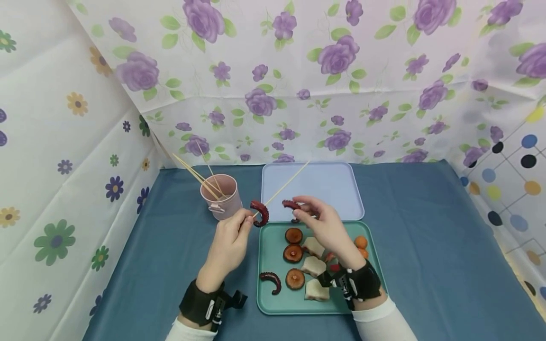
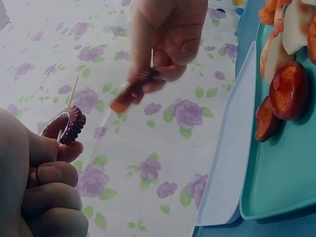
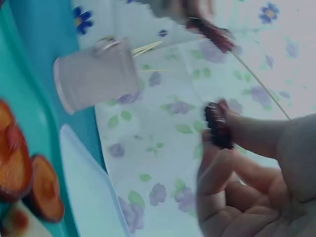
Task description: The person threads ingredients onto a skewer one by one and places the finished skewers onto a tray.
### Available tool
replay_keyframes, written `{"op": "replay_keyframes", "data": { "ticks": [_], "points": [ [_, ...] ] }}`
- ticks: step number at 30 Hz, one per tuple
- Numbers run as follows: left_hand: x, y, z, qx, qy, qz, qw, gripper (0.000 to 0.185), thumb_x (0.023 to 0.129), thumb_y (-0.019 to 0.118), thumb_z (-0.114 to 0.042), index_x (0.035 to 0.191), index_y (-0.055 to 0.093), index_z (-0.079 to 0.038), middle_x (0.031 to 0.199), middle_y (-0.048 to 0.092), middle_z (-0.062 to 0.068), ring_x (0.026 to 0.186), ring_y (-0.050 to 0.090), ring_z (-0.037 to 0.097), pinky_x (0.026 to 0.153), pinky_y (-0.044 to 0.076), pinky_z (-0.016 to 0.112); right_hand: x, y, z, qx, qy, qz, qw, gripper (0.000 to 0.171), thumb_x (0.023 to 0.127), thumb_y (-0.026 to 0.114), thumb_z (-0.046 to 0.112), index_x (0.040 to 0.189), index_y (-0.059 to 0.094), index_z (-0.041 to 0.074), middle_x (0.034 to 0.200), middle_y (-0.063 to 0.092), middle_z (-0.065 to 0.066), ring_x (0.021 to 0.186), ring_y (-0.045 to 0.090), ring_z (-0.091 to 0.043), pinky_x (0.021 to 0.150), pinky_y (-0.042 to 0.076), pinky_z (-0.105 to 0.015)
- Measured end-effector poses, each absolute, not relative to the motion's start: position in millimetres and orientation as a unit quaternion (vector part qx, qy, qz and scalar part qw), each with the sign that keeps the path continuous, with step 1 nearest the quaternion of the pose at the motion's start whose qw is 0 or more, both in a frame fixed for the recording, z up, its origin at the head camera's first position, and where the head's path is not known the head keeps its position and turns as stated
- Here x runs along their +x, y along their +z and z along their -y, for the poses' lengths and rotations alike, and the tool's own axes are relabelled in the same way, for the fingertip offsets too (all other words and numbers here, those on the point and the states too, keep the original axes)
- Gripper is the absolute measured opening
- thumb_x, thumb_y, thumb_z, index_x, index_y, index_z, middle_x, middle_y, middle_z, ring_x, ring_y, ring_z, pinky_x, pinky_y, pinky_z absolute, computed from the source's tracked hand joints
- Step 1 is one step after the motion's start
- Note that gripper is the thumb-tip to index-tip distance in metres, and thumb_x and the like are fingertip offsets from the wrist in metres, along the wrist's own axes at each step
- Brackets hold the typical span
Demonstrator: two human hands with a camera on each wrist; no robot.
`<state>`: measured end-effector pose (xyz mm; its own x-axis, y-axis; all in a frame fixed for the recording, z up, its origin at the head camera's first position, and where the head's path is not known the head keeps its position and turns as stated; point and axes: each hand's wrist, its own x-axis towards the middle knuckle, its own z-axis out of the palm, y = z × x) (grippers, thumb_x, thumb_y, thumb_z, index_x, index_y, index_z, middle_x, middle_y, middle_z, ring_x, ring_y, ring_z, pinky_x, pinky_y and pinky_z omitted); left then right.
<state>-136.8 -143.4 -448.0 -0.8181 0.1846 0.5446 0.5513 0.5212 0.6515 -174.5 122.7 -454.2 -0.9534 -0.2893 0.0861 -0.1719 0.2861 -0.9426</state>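
Note:
My left hand point(image 1: 228, 244) grips a thin wooden skewer point(image 1: 290, 182) near its lower end, and the skewer slants up to the right. A dark red, curled octopus tentacle point(image 1: 264, 215) is threaded on it just above the fingers. Between thumb and fingers, my right hand point(image 1: 328, 229) pinches a second octopus tentacle point(image 3: 217, 126), apart from the skewer and to its right. Both hands are raised over the rear of the green tray point(image 1: 277, 307). On that tray's front left lies a third tentacle point(image 1: 277, 281).
Several brown mushroom pieces point(image 1: 295, 279), whitish chunks point(image 1: 316, 290) and orange balls point(image 1: 360, 242) lie on the green tray; my right forearm hides part of it. Behind stands a pale blue tray point(image 1: 320, 182). To its left, a pink bucket point(image 1: 228, 208) holds several skewers point(image 1: 196, 174).

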Motion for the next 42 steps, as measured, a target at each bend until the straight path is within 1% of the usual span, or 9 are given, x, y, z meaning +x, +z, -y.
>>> {"op": "replay_keyframes", "data": {
  "ticks": [2, 4, 7, 9, 13, 16, 25, 33, 42],
  "points": [
    [-137, -448, 143, -0.219, -0.439, 0.847, 0.207, 0.012, 0.108, 0.060, -0.002, 0.100, 0.068, -0.007, 0.072, 0.047, -0.007, 0.058, 0.041, 0.006, 0.052, 0.035, 0.027, -178, -453, -128, -0.114, -0.635, -0.762, 0.055, 0.043, 0.109, 0.066, 0.035, 0.150, 0.062, 0.021, 0.122, 0.070, -0.012, 0.101, 0.065, -0.032, 0.064, 0.048, -0.028],
    [-137, -449, 143, -0.222, -0.439, 0.846, 0.205, 0.012, 0.108, 0.060, -0.002, 0.100, 0.068, -0.007, 0.072, 0.046, -0.007, 0.057, 0.040, 0.006, 0.052, 0.034, 0.027, -181, -453, -132, -0.083, -0.690, -0.717, 0.053, 0.045, 0.110, 0.064, 0.033, 0.153, 0.059, 0.017, 0.125, 0.068, -0.012, 0.104, 0.064, -0.028, 0.065, 0.049, -0.027],
    [-136, -450, 143, -0.226, -0.440, 0.848, 0.193, 0.013, 0.109, 0.060, -0.002, 0.101, 0.069, -0.007, 0.073, 0.046, -0.008, 0.057, 0.040, 0.005, 0.052, 0.035, 0.027, -184, -451, -136, -0.036, -0.769, -0.636, 0.043, 0.046, 0.112, 0.062, 0.029, 0.153, 0.056, 0.010, 0.123, 0.068, -0.003, 0.103, 0.062, -0.017, 0.072, 0.052, -0.023],
    [-136, -450, 143, -0.226, -0.440, 0.850, 0.181, 0.013, 0.109, 0.060, -0.004, 0.101, 0.070, -0.007, 0.072, 0.046, -0.008, 0.057, 0.041, 0.005, 0.052, 0.036, 0.027, -185, -449, -139, -0.012, -0.817, -0.576, 0.038, 0.043, 0.113, 0.059, 0.027, 0.150, 0.055, 0.005, 0.118, 0.067, 0.000, 0.103, 0.062, -0.012, 0.086, 0.052, -0.021],
    [-135, -450, 142, -0.228, -0.436, 0.857, 0.154, 0.014, 0.110, 0.060, -0.006, 0.101, 0.071, -0.008, 0.071, 0.046, -0.009, 0.057, 0.042, 0.006, 0.052, 0.037, 0.028, -184, -444, -146, 0.019, -0.869, -0.492, 0.036, 0.038, 0.114, 0.053, 0.031, 0.142, 0.054, 0.006, 0.109, 0.062, 0.001, 0.094, 0.058, -0.008, 0.081, 0.051, -0.017],
    [-135, -450, 142, -0.233, -0.426, 0.863, 0.138, 0.015, 0.110, 0.060, -0.007, 0.100, 0.071, -0.009, 0.071, 0.045, -0.010, 0.057, 0.041, 0.005, 0.053, 0.037, 0.028, -183, -441, -150, 0.032, -0.887, -0.460, 0.034, 0.041, 0.113, 0.053, 0.035, 0.145, 0.051, 0.008, 0.108, 0.057, 0.000, 0.093, 0.056, -0.008, 0.081, 0.050, -0.017],
    [-134, -447, 140, -0.240, -0.404, 0.874, 0.121, 0.013, 0.110, 0.061, -0.008, 0.100, 0.070, -0.011, 0.072, 0.045, -0.009, 0.060, 0.042, 0.007, 0.055, 0.037, 0.028, -180, -435, -150, 0.006, -0.882, -0.472, 0.008, 0.040, 0.112, 0.055, 0.036, 0.142, 0.055, 0.009, 0.104, 0.057, -0.001, 0.091, 0.053, -0.012, 0.079, 0.048, -0.021],
    [-134, -449, 140, -0.237, -0.402, 0.877, 0.118, 0.014, 0.110, 0.060, -0.008, 0.100, 0.070, -0.011, 0.072, 0.045, -0.010, 0.060, 0.042, 0.006, 0.055, 0.037, 0.028, -178, -434, -147, -0.014, -0.863, -0.505, 0.009, 0.051, 0.114, 0.053, 0.035, 0.156, 0.049, 0.008, 0.103, 0.057, 0.001, 0.092, 0.052, -0.011, 0.080, 0.047, -0.021],
    [-134, -448, 140, -0.232, -0.406, 0.877, 0.114, 0.013, 0.110, 0.061, -0.008, 0.100, 0.070, -0.010, 0.072, 0.046, -0.010, 0.060, 0.043, 0.006, 0.055, 0.037, 0.028, -178, -435, -147, -0.013, -0.870, -0.493, 0.000, 0.042, 0.113, 0.056, 0.030, 0.151, 0.056, 0.012, 0.104, 0.061, 0.001, 0.094, 0.057, -0.011, 0.080, 0.048, -0.022]
  ]
}}
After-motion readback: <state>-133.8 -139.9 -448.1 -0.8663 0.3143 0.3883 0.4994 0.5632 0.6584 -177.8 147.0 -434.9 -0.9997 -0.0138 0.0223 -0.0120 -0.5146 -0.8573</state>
